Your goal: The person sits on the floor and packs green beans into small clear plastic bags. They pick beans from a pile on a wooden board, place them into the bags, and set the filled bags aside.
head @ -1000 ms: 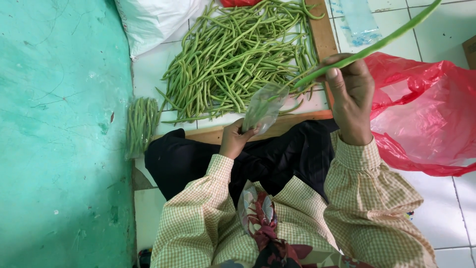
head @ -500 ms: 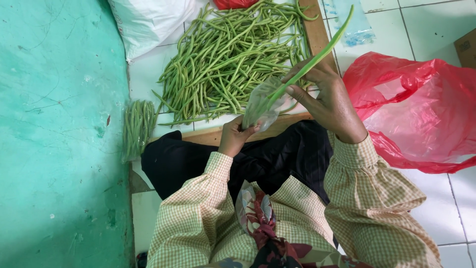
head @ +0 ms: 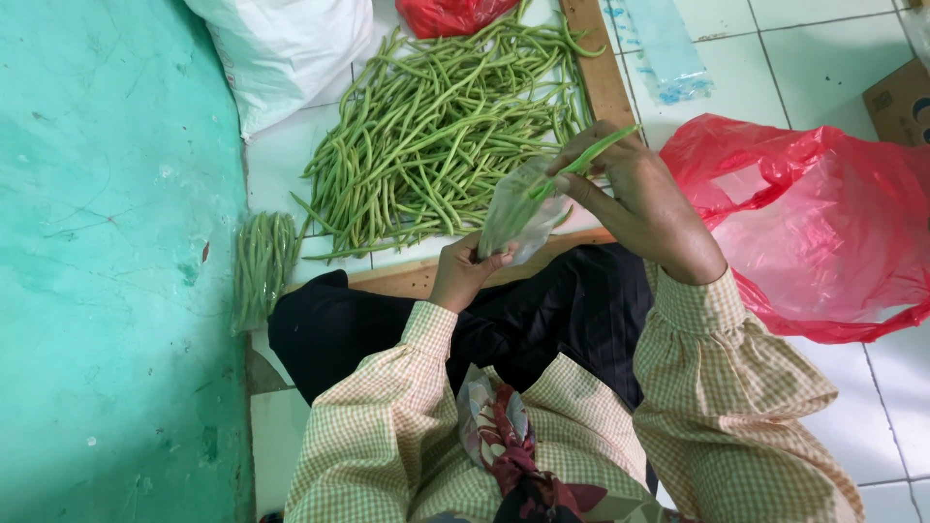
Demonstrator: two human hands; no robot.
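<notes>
The left hand (head: pixel 463 273) grips the lower end of a clear plastic bag (head: pixel 518 213), fingers closed on it. The right hand (head: pixel 635 199) pinches long green beans (head: pixel 586 158) at the bag's mouth; how many beans are inside is hard to make out. Just beyond lies a loose pile of beans (head: pixel 436 126) on the tiled floor (head: pixel 823 58), with a small bundle (head: pixel 260 261) to the left. A white sack (head: pixel 291 48) and a cardboard box (head: pixel 896 97) are cut off at the frame edges. A red plastic bag (head: pixel 823 223) lies beside the right arm.
</notes>
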